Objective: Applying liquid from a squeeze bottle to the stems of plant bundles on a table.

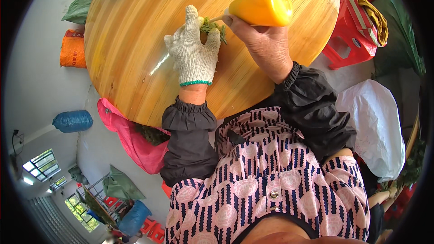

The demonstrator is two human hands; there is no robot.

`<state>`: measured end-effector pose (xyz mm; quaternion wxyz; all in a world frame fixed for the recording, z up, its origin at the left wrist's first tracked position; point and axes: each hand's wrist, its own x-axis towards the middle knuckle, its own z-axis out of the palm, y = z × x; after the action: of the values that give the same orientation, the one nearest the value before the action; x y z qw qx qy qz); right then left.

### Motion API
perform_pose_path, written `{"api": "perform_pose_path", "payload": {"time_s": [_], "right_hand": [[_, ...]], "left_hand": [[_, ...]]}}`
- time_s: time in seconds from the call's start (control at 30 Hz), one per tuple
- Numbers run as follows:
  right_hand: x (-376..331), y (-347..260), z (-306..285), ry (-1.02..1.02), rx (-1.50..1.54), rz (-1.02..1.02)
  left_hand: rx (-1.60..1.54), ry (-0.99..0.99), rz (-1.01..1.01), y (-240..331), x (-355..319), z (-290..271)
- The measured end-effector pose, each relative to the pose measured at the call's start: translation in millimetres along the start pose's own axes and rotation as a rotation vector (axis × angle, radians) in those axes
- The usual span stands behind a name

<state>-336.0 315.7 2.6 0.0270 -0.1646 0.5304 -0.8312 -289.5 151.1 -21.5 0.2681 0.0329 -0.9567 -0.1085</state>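
Head view: gloved left hand [193, 49] pinned a green sprig [212, 28] on the round wooden table [122, 54], grip closed over it. Bare right hand [262, 40] was wrapped round an orange-handled tool [264, 7], its tip at the sprig. Looked like mid-trim; next cut needed the sprig held steady.

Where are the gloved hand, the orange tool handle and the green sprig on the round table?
left hand [194, 52], head view, on the back of the white knit glove.
orange handle [264, 7], head view, on the middle of its side.
green sprig [212, 28], head view, on the leaves between the two hands.
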Motion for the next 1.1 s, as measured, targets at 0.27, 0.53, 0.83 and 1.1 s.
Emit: {"api": "perform_pose_path", "payload": {"time_s": [0.27, 0.53, 0.83, 1.1], "right_hand": [[2, 3, -3, -0.031, -0.101, -0.025], [-3, 9, -1, -0.019, -0.202, -0.165], [-7, 2, -3, 0.014, -0.224, -0.188], [-19, -6, -8, -0.02, -0.284, -0.097]], "left_hand": [[0.006, -0.031, -0.037, 3, 1, 0], [-0.044, -0.09, -0.049, -1, -1, -2], [-0.023, -0.067, -0.003, -1, -1, -2], [-0.053, -0.122, -0.072, 1, -1, -5]]}}
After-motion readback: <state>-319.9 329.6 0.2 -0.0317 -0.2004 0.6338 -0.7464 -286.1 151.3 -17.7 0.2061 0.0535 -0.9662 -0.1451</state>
